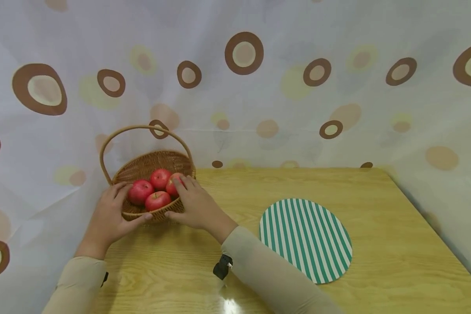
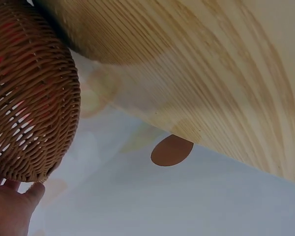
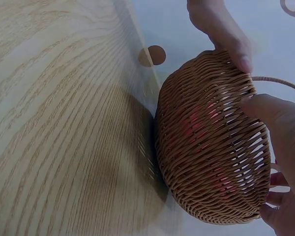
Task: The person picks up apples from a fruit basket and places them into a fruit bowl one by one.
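A brown wicker basket (image 1: 157, 158) with an arched handle stands at the far left of the table. Several red apples (image 1: 158, 201) lie inside it. My left hand (image 1: 110, 214) grips the basket's left front rim, thumb along the outside. On the right front rim my right hand (image 1: 201, 206) holds on too, its fingers reaching over beside the rightmost apple. The right wrist view shows both thumbs against the woven wall (image 3: 211, 142), with red glimpsed through the gaps. In the left wrist view part of my left hand (image 2: 12, 209) touches the basket's edge.
A round placemat (image 1: 306, 240) with green and white stripes lies on the wooden table (image 1: 392, 244), right of the basket. Behind and beside the table hangs a pale sheet (image 1: 274, 100) patterned with brown rings and spots.
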Demonstrator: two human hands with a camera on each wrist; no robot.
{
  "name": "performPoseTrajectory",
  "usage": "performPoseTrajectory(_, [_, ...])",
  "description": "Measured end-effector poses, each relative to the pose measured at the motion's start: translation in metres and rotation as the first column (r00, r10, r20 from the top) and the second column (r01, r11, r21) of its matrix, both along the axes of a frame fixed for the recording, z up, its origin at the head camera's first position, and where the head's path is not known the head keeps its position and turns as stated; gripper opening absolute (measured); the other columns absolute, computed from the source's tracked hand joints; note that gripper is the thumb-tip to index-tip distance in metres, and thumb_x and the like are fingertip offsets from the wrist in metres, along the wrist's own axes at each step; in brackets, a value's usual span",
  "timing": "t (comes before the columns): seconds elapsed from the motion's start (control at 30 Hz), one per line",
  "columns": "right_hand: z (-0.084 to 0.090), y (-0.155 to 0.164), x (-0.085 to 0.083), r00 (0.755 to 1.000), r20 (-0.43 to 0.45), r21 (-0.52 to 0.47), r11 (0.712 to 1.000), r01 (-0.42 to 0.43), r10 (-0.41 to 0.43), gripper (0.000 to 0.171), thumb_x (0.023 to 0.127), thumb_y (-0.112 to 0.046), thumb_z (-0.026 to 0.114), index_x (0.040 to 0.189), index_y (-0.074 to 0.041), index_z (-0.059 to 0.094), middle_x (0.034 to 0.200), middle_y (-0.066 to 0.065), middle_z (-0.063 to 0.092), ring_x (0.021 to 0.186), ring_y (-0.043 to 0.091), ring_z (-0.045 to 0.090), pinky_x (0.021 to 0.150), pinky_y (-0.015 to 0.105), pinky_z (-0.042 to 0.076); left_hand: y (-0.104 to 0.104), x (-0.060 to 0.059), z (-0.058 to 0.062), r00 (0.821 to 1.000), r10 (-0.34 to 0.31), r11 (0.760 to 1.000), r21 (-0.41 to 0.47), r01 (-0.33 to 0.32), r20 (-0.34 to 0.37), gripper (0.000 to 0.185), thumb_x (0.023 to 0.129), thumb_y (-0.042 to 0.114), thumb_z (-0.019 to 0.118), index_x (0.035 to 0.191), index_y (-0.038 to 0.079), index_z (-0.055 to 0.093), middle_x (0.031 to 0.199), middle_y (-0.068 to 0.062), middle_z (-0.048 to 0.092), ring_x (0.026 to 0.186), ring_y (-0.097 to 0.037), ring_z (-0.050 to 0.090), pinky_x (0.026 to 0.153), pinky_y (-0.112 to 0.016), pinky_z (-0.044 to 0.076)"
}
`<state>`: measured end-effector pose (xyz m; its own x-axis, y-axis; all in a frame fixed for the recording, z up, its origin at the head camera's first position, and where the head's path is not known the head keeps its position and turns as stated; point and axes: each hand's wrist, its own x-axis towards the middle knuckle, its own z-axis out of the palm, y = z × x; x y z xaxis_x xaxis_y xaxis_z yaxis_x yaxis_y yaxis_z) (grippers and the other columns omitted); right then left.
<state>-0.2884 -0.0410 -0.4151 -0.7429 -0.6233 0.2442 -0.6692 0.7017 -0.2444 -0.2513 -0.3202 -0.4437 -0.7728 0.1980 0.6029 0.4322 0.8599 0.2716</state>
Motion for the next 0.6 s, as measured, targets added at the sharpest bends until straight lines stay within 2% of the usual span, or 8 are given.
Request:
performPoseTrajectory(0.3, [-0.007, -0.002, -0.006, 0.998, 0.051, 0.003, 1.000, 0.021, -0.021, 0.102, 0.095, -0.066, 0.069, 0.169, -0.009, 0.028, 0.174, 0.014, 0.031, 0.163, 0.036, 0.025, 0.130, 0.046, 0.033, -0.003, -0.003, -0.006, 0.999, 0.006, 1.000, 0.003, -0.006, 0.051, 0.099, 0.068, 0.051, 0.095, 0.145, 0.001, 0.059, 0.148, -0.031, 0.051, 0.132, -0.057, 0.046, 0.105, -0.077, 0.039])
performPoseTrajectory(0.6, [-0.003, -0.006, -0.012, 0.998, 0.053, 0.009, 1.000, -0.018, 0.017, 0.108, 0.094, -0.071, 0.067, 0.169, -0.004, 0.026, 0.175, 0.017, 0.028, 0.164, 0.038, 0.021, 0.134, 0.045, 0.024, -0.004, -0.008, -0.006, 0.995, 0.013, 0.999, 0.037, -0.016, 0.094, 0.101, 0.068, 0.048, 0.097, 0.147, 0.001, 0.057, 0.152, -0.030, 0.049, 0.134, -0.057, 0.046, 0.105, -0.077, 0.041])
